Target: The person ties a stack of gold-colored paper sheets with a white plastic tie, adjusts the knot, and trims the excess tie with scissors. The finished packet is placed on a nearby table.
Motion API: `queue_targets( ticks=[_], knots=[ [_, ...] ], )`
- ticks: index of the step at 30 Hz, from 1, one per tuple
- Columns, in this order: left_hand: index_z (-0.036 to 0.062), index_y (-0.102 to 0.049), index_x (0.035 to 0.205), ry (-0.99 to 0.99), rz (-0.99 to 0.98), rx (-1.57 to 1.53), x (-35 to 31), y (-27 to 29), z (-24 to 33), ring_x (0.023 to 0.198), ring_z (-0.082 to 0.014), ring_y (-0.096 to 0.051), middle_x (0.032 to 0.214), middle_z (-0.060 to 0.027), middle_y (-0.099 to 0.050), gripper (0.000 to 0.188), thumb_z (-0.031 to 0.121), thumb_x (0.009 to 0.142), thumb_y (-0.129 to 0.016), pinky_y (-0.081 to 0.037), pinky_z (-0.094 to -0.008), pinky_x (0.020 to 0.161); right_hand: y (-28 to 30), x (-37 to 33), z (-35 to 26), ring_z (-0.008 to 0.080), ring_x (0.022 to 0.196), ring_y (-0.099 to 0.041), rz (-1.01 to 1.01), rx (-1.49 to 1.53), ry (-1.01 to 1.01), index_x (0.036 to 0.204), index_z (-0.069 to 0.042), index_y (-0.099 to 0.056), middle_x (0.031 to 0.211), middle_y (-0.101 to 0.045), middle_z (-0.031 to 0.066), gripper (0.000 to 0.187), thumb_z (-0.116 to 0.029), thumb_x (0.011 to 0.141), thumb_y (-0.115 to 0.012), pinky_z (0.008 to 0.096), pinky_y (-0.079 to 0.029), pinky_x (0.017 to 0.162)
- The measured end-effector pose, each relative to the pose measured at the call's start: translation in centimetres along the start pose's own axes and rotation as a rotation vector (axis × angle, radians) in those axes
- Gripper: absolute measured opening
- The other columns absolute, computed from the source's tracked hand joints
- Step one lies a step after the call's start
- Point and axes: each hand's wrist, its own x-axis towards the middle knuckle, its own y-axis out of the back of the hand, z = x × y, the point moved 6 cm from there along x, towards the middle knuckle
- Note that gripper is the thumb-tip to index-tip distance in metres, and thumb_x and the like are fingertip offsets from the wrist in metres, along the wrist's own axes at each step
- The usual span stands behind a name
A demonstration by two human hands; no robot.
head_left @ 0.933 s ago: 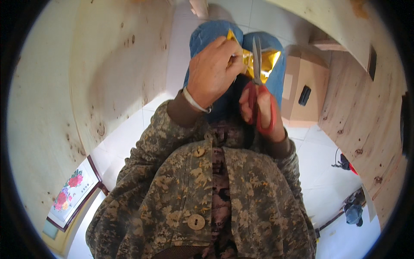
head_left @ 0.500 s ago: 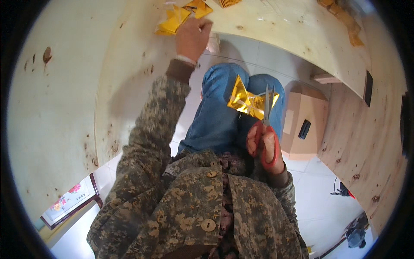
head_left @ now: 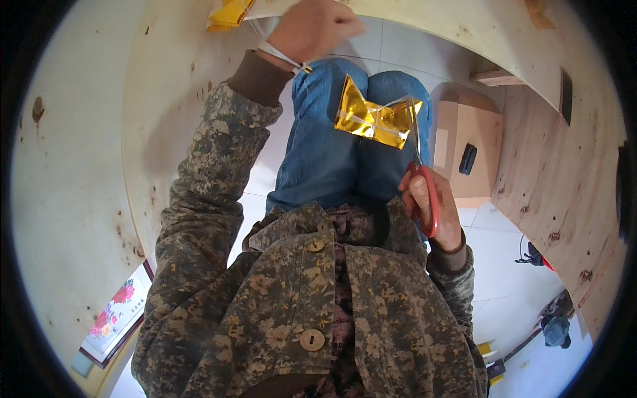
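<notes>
On my jeans-covered lap [head_left: 318, 152] rests a shiny gold foil bundle [head_left: 358, 118], pinched at the middle, with pale string crossing it. My right hand [head_left: 446, 209] grips scissors [head_left: 432, 202] by their red handles. Their blades point away from me and overlap the bundle's right end; they look nearly together. My left hand [head_left: 315, 30] is raised by the table edge, beyond my knees, slightly blurred, with its fingers curled in. Whatever it may hold is hidden. More folded gold foil [head_left: 229, 14] lies on the table to its left.
A pale wooden table [head_left: 86, 146] curves around my left and front. To the right of my legs a cardboard box [head_left: 481, 149] with a black handle slot sits on the tiled floor. Beyond it rises a wooden panel [head_left: 557, 172]. A framed flower picture [head_left: 116, 318] is at lower left.
My left hand has moved away from the gold foil on the table, toward the right. The scissor blades have drawn closer together. The whole view has shifted slightly.
</notes>
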Motion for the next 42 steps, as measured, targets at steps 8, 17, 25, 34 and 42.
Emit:
queue_targets(
  ticks=[8, 17, 25, 34, 42],
  knots=[
    [-0.0019, -0.074, 0.085, 0.203, -0.655, -0.223, 2.2, -6.2, 6.2, 0.058, -0.0272, -0.060, 0.072, -0.0151, -0.068, 0.040, 0.035, 0.094, -0.061, -0.048, -0.0408, 0.057, 0.0, -1.2, 0.4, 0.0120, 0.050, -0.050, -0.039, -0.134, -0.131, 0.091, -0.005, -0.063, 0.060, -0.055, 0.0020, 0.062, -0.065, 0.095, -0.051, 0.0242, -0.037, 0.048],
    [-0.0015, -0.074, 0.082, 0.257, -0.661, -0.516, 2.1, -6.3, 6.8, 0.061, -0.0203, -0.063, 0.070, -0.0126, -0.068, 0.034, 0.031, 0.087, -0.069, -0.048, -0.0331, 0.057, 0.0, -1.0, 1.0, 0.0072, 0.048, -0.047, -0.035, -0.116, -0.133, 0.083, -0.004, -0.059, 0.055, -0.049, -0.0015, 0.059, -0.063, 0.092, -0.061, 0.0232, -0.035, 0.044],
    [0.0010, -0.071, 0.091, 0.367, -0.610, -0.621, 1.8, -5.5, 5.9, 0.067, -0.0121, -0.061, 0.077, -0.0042, -0.069, 0.027, 0.028, 0.089, -0.069, -0.049, -0.0275, 0.062, 0.8, -0.5, 0.1, 0.0195, 0.050, -0.056, 0.109, -0.525, -0.116, 0.084, 0.000, -0.064, 0.057, -0.057, 0.0074, 0.057, -0.057, 0.087, -0.070, 0.0350, -0.045, 0.050],
    [0.0014, -0.071, 0.091, 0.309, -0.610, -0.656, 2.4, -4.7, 6.5, 0.071, -0.0108, -0.064, 0.080, -0.0039, -0.070, 0.023, 0.024, 0.089, -0.070, -0.052, -0.0260, 0.067, 0.0, 0.5, -5.0, 0.0346, 0.058, -0.065, 0.280, -1.209, 0.007, 0.091, 0.001, -0.069, 0.061, -0.063, 0.0164, 0.058, -0.056, 0.079, -0.077, 0.0434, -0.050, 0.058],
    [-0.0001, -0.071, 0.091, 0.295, -0.601, -0.691, 2.4, -4.6, 6.6, 0.073, -0.0108, -0.064, 0.081, -0.0038, -0.070, 0.021, 0.021, 0.088, -0.070, -0.052, -0.0260, 0.069, -0.5, 1.8, -6.1, 0.0319, 0.058, -0.066, 0.299, -1.271, 0.075, 0.092, 0.000, -0.069, 0.064, -0.066, 0.0153, 0.060, -0.058, 0.078, -0.076, 0.0410, -0.050, 0.057]
  ],
)
